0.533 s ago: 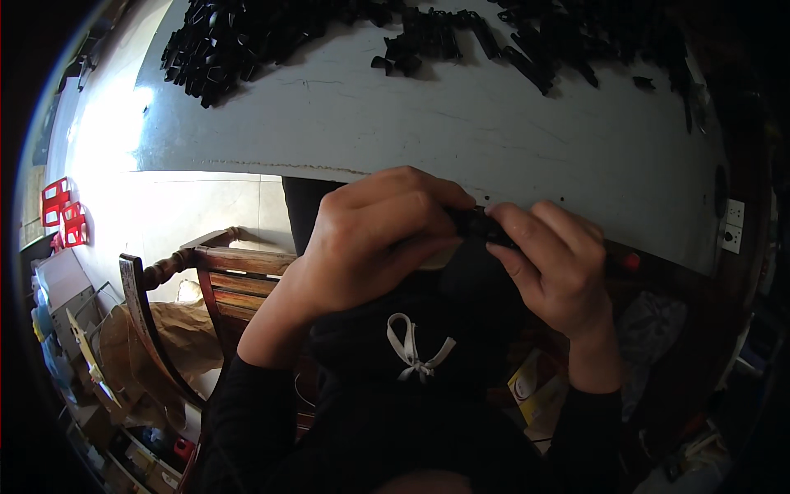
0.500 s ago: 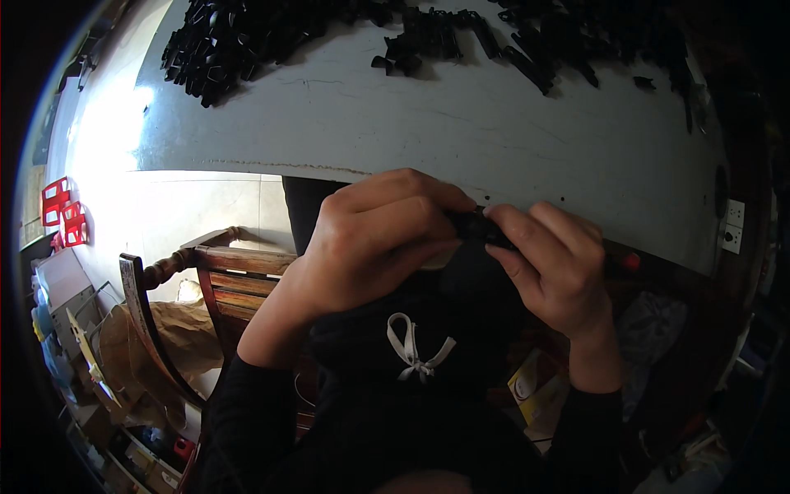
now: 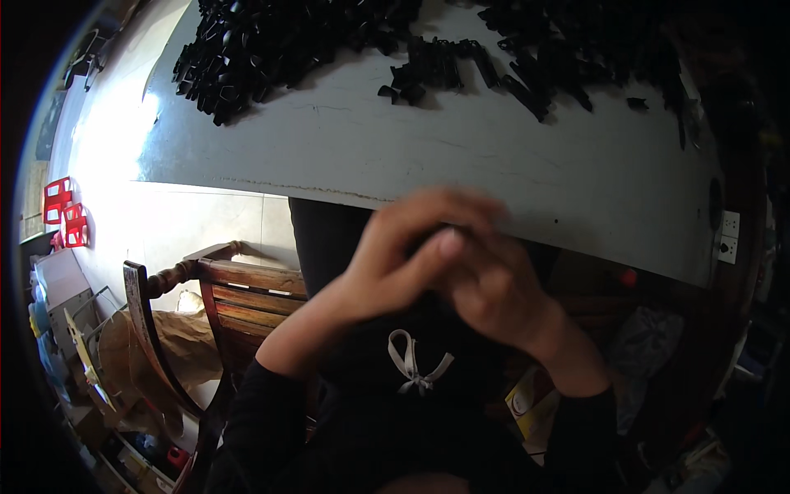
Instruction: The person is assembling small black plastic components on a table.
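Both hands, left hand (image 3: 395,263) over right hand (image 3: 494,292), now clasped together.

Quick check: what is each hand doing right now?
Left hand: fingers curled shut over the right hand; anything held is hidden.
Right hand: blurred, partly covered; its grip cannot be told.

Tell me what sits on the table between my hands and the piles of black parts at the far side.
Nothing: in the head view, bare grey tabletop separates the clasped left hand and right hand from the black parts.
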Available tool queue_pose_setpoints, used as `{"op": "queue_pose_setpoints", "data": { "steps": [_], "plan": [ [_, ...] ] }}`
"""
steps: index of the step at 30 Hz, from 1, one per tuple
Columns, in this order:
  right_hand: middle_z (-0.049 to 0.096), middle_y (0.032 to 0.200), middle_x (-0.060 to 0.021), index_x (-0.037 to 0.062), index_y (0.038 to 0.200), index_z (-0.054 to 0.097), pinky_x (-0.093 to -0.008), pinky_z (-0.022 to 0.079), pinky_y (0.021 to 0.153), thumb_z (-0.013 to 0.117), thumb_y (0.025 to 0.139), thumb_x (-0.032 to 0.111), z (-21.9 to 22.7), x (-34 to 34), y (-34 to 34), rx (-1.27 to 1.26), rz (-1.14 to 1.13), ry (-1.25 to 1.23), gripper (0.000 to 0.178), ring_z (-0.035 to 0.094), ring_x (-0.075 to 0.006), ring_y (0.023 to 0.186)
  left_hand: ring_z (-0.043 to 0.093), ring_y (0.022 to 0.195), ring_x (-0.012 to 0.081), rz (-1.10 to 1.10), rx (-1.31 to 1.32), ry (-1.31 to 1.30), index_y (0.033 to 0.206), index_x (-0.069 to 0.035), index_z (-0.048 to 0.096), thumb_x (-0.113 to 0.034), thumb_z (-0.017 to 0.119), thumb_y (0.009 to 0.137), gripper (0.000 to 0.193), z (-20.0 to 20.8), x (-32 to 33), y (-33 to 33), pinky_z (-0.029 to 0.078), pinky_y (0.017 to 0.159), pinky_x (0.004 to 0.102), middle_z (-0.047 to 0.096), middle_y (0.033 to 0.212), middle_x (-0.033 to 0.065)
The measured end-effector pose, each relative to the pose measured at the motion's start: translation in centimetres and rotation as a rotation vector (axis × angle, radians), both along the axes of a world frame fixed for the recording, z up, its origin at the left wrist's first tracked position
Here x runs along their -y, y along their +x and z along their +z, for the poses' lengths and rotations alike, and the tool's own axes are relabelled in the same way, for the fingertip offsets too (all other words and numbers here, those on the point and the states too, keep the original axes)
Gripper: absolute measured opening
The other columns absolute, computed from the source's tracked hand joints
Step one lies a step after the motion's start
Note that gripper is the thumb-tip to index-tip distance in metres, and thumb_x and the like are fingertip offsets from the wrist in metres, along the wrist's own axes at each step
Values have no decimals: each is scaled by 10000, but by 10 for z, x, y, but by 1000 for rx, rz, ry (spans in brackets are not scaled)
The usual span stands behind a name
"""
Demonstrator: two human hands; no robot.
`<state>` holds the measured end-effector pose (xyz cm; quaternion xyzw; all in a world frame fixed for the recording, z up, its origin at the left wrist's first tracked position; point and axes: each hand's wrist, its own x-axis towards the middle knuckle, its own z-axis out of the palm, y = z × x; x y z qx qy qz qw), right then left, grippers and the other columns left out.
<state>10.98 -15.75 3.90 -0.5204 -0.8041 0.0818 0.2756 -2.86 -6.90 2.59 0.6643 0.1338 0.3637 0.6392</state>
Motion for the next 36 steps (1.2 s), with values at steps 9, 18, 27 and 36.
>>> {"op": "queue_pose_setpoints", "data": {
  "steps": [9, 18, 27, 36],
  "plan": [
    [614, 960, -102, 40, 1083, 575, -364, 519, 712, 660, 834, 123, -8, -89, 80, 388, -685, -71, 275, 635, -277, 865, 584, 832, 304, 562, -662, 573, 959, -53, 614, -55, 671, 767, 200, -24, -87, 2, 480, 724, 379, 580, 917, 95],
    [674, 993, -112, 42, 1099, 586, -376, 527, 736, 684, 836, 227, -14, -64, 93, 318, -889, -243, 336, 669, -286, 875, 608, 635, 115, 436, -464, 193, 1012, -50, 627, -28, 683, 801, 219, -20, -55, -19, 474, 591, 250, 637, 903, 45],
    [587, 935, -98, -6, 915, 538, -332, 489, 707, 679, 777, 25, 9, -36, 66, -61, -540, -81, 200, 612, -221, 828, 669, 940, 164, 119, -101, -386, 1105, 67, 581, 35, 643, 843, 271, -5, -24, -21, 531, 838, 245, 653, 1036, 107],
    [626, 806, -112, -15, 1027, 558, -343, 487, 602, 703, 793, 63, 24, -19, 23, -149, -188, -4, 286, 637, -248, 717, 668, 935, 158, 53, -55, -354, 1124, 64, 587, 50, 652, 832, 299, 6, -16, -21, 533, 839, 244, 654, 1068, 115]
  ]
}}
